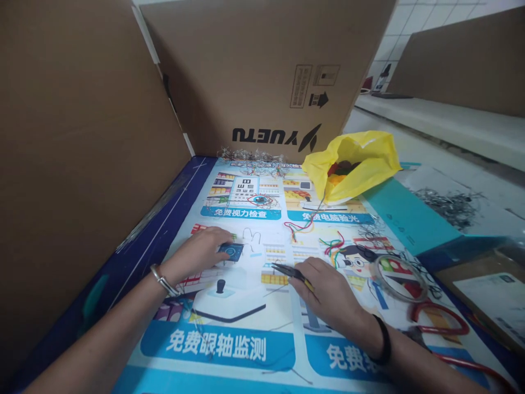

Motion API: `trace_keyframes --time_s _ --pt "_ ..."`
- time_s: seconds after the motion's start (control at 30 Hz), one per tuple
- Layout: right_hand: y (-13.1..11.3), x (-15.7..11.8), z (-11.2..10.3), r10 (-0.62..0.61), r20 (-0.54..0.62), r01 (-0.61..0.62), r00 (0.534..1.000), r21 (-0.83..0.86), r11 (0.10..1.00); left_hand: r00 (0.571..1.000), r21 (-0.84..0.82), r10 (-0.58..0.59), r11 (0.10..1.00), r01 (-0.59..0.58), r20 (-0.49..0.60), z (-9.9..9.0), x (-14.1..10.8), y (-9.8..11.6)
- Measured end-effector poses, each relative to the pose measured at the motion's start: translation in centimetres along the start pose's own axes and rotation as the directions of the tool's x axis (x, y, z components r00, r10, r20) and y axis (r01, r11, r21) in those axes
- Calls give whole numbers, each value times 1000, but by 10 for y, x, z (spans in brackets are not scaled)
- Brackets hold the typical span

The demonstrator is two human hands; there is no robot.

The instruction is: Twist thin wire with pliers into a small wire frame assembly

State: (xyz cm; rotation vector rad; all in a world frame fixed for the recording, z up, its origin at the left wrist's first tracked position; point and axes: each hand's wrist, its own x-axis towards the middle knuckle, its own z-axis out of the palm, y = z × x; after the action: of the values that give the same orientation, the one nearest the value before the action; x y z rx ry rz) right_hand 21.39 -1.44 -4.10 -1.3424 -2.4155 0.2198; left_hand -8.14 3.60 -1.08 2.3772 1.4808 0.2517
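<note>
My left hand (pixel 207 249) rests on the printed sheet at the left of centre, fingers curled toward the surface; whether something thin is between them is too small to tell. A silver bangle circles that wrist. Just beyond its fingertips lies a bent thin wire (pixel 251 236). My right hand (pixel 328 290) holds dark-nosed pliers (pixel 293 272) with yellow on the handle, their tip pointing left toward the left hand. Red, green and yellow cords (pixel 335 247) lie above the right hand. A clear round ring-shaped roll or dish (pixel 400 279) sits to its right.
A yellow bag (pixel 356 164) stands open at the back right. Cardboard walls (pixel 254 71) rise behind and on the left. Tangled wire pieces (pixel 262 158) lie along the back wall, more wire (pixel 449 208) at the far right. A red-handled tool (pixel 441 320) is near my right forearm.
</note>
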Motion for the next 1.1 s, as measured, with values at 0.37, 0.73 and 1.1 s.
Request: trace_keyframes --time_s 0.37,0.73,1.1 --pt "-1 0 0 -13 15 14 1000 -28 1000 991 -21 70 997 -72 -111 6 9 -10" --pt "0 0 1 -38 -19 38 999 -21 999 973 69 144 989 -133 -182 0 5 -7" --pt "-1 0 0 -34 -2 34 999 -5 999 941 164 337 928 -334 10 9 0 19"
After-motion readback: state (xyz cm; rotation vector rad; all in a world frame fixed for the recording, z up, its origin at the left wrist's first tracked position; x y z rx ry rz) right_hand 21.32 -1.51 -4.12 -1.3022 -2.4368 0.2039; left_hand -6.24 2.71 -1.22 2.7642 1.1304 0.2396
